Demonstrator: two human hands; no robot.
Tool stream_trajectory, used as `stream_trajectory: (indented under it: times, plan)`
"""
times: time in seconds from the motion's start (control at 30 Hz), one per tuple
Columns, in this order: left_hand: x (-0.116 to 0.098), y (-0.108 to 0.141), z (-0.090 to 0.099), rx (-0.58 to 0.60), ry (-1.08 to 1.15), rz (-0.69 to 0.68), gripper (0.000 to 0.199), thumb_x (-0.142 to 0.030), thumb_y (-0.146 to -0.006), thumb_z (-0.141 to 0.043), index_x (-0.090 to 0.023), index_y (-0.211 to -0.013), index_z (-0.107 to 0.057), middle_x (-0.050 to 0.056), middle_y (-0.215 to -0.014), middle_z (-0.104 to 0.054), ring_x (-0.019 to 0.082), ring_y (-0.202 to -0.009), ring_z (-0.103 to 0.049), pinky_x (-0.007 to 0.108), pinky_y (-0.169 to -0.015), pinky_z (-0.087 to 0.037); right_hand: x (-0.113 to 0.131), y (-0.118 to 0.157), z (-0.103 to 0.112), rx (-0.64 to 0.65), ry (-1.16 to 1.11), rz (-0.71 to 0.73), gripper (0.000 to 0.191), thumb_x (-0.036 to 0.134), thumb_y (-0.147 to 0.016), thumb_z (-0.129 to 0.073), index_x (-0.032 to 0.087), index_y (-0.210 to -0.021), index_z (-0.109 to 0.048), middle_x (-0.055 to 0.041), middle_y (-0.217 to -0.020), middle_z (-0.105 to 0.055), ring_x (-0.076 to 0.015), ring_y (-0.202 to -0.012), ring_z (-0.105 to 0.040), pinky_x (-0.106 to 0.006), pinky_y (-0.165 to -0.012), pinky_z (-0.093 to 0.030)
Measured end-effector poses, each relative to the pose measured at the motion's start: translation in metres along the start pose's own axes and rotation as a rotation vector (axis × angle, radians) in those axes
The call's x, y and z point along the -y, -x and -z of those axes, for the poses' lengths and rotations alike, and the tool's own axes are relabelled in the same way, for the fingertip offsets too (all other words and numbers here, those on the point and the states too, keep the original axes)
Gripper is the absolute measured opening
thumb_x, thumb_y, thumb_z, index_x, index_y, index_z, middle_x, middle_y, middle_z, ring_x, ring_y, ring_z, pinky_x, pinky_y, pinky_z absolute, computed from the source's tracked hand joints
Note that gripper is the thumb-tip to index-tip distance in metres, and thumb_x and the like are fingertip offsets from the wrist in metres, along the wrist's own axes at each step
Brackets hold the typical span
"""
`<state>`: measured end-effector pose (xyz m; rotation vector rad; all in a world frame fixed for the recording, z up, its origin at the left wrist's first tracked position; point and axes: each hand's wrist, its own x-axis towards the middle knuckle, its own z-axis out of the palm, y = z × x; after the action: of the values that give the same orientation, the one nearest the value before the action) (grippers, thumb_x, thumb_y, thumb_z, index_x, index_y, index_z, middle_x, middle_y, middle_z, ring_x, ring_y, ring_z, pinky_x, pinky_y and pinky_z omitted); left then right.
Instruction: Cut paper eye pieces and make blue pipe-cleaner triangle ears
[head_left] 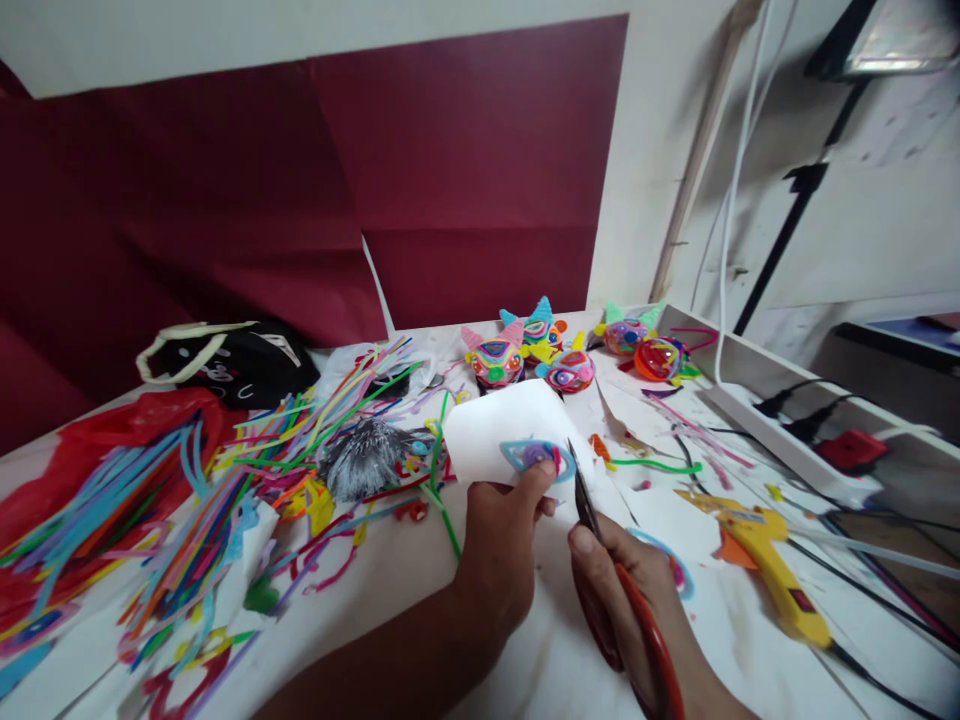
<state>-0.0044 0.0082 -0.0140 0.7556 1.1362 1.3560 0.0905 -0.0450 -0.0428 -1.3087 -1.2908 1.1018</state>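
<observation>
Matt paper [476,430], glossy plastic scissor handles [654,633], fuzzy pipe cleaners [120,512], crinkled plastic bag [97,440]

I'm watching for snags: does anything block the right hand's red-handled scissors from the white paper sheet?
Nothing visible does: the red-handled scissors in the right hand have their blades at the white paper sheet, beside its fuzzy blue eye-shaped piece. The left hand has its thumb on that piece, left of the blades.

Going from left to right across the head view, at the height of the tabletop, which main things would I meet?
Red plastic bag → grey-black fuzzy bundle → left hand → red-handled scissors → yellow glue gun.
</observation>
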Motion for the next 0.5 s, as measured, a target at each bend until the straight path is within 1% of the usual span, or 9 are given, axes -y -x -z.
stream_trajectory:
  times: [0.07, 0.13, 0.23, 0.3, 0.5]
  plan:
    - [-0.0015, -0.0016, 0.0002, 0.032, 0.047, -0.004, 0.015, -0.026, -0.064, -0.071, -0.014, -0.069, -0.064, -0.001, -0.063, -0.058, 0.009, -0.055, -0.048, 0.021, -0.053, -0.041, 0.0009, -0.0006, 0.0007, 0.006, -0.004, 0.006, 0.042, 0.057, -0.084, -0.045, 0.019, -0.066, -0.046, 0.0072, -0.043, -0.035, -0.0074, -0.037, -0.032, -0.022, -0.038, -0.022]
    - [-0.0028, -0.0033, 0.0007, 0.033, 0.072, -0.008, 0.015, -0.024, -0.063, -0.072, -0.013, -0.069, -0.064, -0.001, -0.064, -0.059, 0.009, -0.055, -0.048, 0.021, -0.052, -0.040, 0.0013, -0.0015, 0.0016, 0.025, -0.016, 0.009, 0.042, 0.057, -0.084, -0.045, 0.020, -0.065, -0.044, 0.0071, -0.041, -0.035, -0.0081, -0.037, -0.034, -0.022, -0.038, -0.023]
    - [-0.0036, -0.0053, 0.0021, 0.052, 0.054, -0.026, 0.016, -0.025, -0.063, -0.073, -0.012, -0.067, -0.063, 0.000, -0.061, -0.058, 0.009, -0.055, -0.048, 0.021, -0.051, -0.040, 0.0011, -0.0028, 0.0032, 0.049, -0.026, 0.028, 0.041, 0.057, -0.084, -0.046, 0.021, -0.064, -0.042, 0.0064, -0.040, -0.038, -0.0092, -0.038, -0.037, -0.022, -0.040, -0.026]
    - [-0.0034, -0.0063, 0.0029, 0.074, 0.054, -0.038, 0.015, -0.024, -0.063, -0.072, -0.013, -0.065, -0.063, -0.001, -0.059, -0.058, 0.009, -0.054, -0.048, 0.021, -0.051, -0.039, 0.0012, -0.0033, 0.0039, 0.056, -0.015, 0.015, 0.041, 0.057, -0.084, -0.045, 0.021, -0.065, -0.042, 0.0066, -0.040, -0.039, -0.0092, -0.038, -0.037, -0.022, -0.040, -0.027]
    - [-0.0042, -0.0072, 0.0021, 0.104, 0.045, -0.038, 0.010, -0.021, -0.063, -0.070, -0.015, -0.063, -0.063, -0.002, -0.058, -0.057, 0.010, -0.054, -0.049, 0.020, -0.050, -0.038, 0.0039, -0.0033, 0.0042, 0.022, -0.014, -0.019, 0.044, 0.059, -0.083, -0.045, 0.021, -0.061, -0.040, 0.0069, -0.038, -0.036, -0.0092, -0.036, -0.037, -0.022, -0.039, -0.027]
